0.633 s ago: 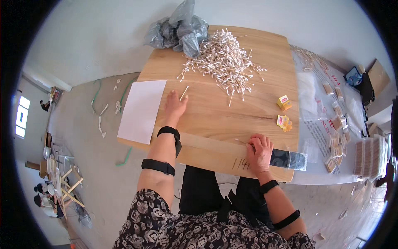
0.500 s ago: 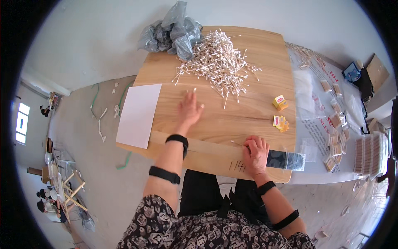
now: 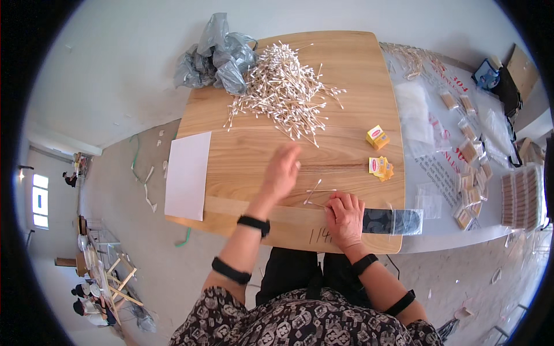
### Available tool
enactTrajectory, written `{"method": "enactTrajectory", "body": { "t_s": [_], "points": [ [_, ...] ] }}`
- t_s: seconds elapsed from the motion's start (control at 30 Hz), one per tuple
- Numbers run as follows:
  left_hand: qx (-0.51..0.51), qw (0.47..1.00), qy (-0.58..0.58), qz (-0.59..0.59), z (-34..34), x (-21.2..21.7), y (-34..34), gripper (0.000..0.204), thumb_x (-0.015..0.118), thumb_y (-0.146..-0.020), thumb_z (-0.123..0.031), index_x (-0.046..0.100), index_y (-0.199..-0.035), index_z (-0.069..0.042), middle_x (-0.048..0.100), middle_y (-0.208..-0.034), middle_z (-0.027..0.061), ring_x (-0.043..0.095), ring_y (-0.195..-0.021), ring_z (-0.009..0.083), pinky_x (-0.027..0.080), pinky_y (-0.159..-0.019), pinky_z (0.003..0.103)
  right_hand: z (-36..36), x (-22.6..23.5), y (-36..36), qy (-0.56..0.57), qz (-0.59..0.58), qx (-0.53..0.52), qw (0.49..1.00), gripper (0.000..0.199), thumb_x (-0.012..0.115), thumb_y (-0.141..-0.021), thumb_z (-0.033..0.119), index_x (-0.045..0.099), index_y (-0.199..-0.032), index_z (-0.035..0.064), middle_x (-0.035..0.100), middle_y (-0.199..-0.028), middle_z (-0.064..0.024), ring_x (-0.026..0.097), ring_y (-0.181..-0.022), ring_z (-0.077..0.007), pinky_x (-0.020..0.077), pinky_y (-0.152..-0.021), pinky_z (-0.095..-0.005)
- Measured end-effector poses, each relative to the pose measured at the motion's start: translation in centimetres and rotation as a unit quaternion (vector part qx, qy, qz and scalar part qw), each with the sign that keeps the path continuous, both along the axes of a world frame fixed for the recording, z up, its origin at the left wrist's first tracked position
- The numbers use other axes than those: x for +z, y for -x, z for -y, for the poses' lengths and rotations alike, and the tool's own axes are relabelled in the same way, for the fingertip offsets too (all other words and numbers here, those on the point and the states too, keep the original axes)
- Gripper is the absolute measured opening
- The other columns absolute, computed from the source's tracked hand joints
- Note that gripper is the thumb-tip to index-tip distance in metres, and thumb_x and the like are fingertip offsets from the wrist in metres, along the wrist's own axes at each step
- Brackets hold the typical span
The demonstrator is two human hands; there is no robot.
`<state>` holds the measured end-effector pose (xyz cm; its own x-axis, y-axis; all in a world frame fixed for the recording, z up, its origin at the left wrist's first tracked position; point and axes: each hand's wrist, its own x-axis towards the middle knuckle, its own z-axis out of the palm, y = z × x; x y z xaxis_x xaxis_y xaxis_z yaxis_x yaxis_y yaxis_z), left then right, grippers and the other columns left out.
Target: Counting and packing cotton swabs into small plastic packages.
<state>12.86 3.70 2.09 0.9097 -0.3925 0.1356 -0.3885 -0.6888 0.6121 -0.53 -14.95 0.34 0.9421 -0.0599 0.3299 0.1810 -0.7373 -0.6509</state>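
Note:
My left hand [image 3: 281, 175] is above the middle of the table, smeared by motion, so its grip is unclear. Near the front edge my right hand [image 3: 345, 219] rests on the wood, fingers curled and closed round a cotton swab whose white tip [image 3: 310, 202] pokes out to the left. A couple of loose cotton swabs [image 3: 313, 190] lie crossed just beyond that hand. Farther back spreads a big heap of cotton swabs [image 3: 283, 86]. Beside my right wrist lies a dark strip [image 3: 378, 221] with a clear plastic sleeve [image 3: 407, 222] at its right end.
A white paper sheet [image 3: 188, 176] lies at the table's left. Small yellow boxes [image 3: 378, 137] and yellow cards [image 3: 381, 167] sit on the right side. A grey plastic bag [image 3: 219, 57] slumps at the back left. Packed swab bundles [image 3: 470, 187] cover the sheeting to the right.
My left hand has moved right, toward my right hand. Loose swabs now lie in front of the right hand, which has stayed at the table's front edge. The whole view has shifted slightly.

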Motion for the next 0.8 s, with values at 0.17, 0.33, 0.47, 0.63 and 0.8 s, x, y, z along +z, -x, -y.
{"method": "enactTrajectory", "body": {
  "t_s": [0.17,0.33,0.47,0.63,0.8],
  "points": [
    [0.041,0.987,-0.121,0.094,-1.0,-1.1,-9.4,0.048,0.061,-0.085,-0.007,0.056,-0.133,-0.015,0.045,-0.143,0.0164,0.04,-0.133,0.0374,0.036,-0.111,0.045,-0.6,0.4,-0.1,0.001,0.004,0.003,1.0,0.017,0.069,-0.075,0.009,0.059,-0.088,0.0107,0.059,-0.104,-0.0033,0.055,-0.097,-0.0275,0.0388,-0.084,-0.0416],
    [0.08,0.969,-0.23,0.043,3.5,0.0,-11.6,0.055,0.067,-0.085,-0.026,0.051,-0.138,-0.029,0.036,-0.149,0.0131,0.029,-0.138,0.0398,0.034,-0.108,0.053,-0.2,0.3,0.0,0.006,-0.005,0.004,1.0,0.016,0.069,-0.076,0.008,0.059,-0.088,0.01,0.059,-0.104,-0.0036,0.055,-0.096,-0.0278,0.0387,-0.083,-0.0417],
    [0.047,0.974,-0.212,0.068,3.8,-0.3,-9.9,0.054,0.069,-0.085,-0.028,0.051,-0.136,-0.02,0.048,-0.13,0.014,0.045,-0.122,0.0363,0.04,-0.101,0.049,-0.4,0.7,-0.1,0.008,-0.015,0.008,1.0,0.012,0.066,-0.08,0.014,0.061,-0.089,0.009,0.058,-0.105,-0.0051,0.054,-0.099,-0.0283,0.0385,-0.085,-0.0423],
    [0.032,0.984,-0.147,0.095,3.4,-0.8,-3.1,0.058,0.071,-0.079,-0.007,0.051,-0.133,-0.008,0.05,-0.127,0.0136,0.048,-0.116,0.0352,0.04,-0.099,0.047,-0.2,0.3,-0.1,0.008,-0.008,0.01,1.0,0.012,0.065,-0.079,0.014,0.06,-0.089,0.0087,0.058,-0.105,-0.0055,0.054,-0.098,-0.0287,0.0385,-0.084,-0.0423],
    [-0.003,0.992,-0.106,0.073,2.4,-0.4,0.8,0.055,0.067,-0.079,0.0,0.053,-0.131,-0.008,0.05,-0.129,0.0107,0.049,-0.117,0.0335,0.041,-0.099,0.046,0.0,0.4,-0.1,0.008,-0.007,0.012,1.0,0.012,0.065,-0.079,0.014,0.06,-0.09,0.0087,0.058,-0.106,-0.0056,0.054,-0.098,-0.0287,0.0384,-0.085,-0.0426]
  ]
}}
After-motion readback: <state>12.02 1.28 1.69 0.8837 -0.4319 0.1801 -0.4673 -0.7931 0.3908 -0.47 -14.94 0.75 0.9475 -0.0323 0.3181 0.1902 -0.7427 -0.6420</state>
